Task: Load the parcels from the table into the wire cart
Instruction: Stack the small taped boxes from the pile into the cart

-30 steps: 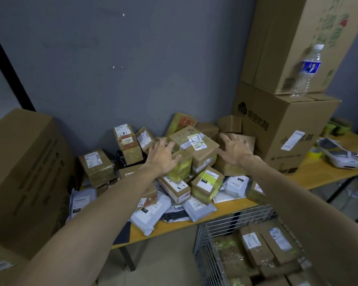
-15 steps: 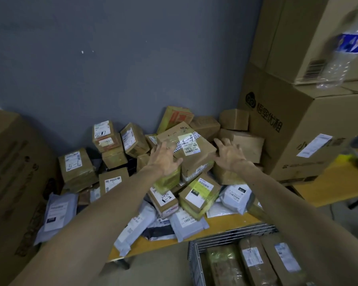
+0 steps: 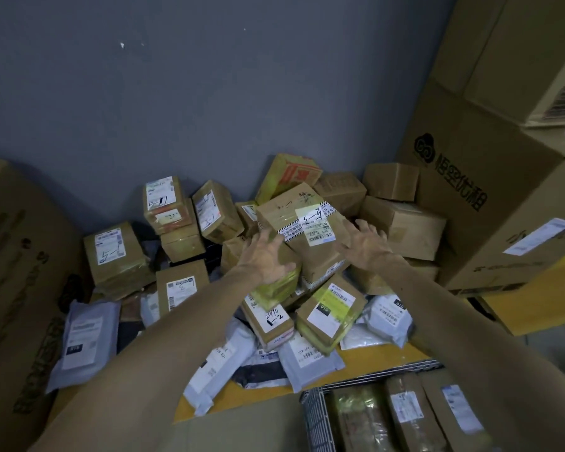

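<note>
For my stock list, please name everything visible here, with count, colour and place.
Wall: one, grey, at the back.
Table: one, yellow top, centre and right.
Small boxes: more than ten, brown, piled on the table.
Taped box: one, brown, white label, top of the pile.
Mailing bags: at least five, grey or white, front of the pile.
Wire cart: one, grey metal, lower right, holding brown parcels.
Large cartons: three, brown, one left, two stacked right.
Left hand: one, bare, fingers spread, left of the taped box.
Right hand: one, bare, fingers spread, right of it.
</note>
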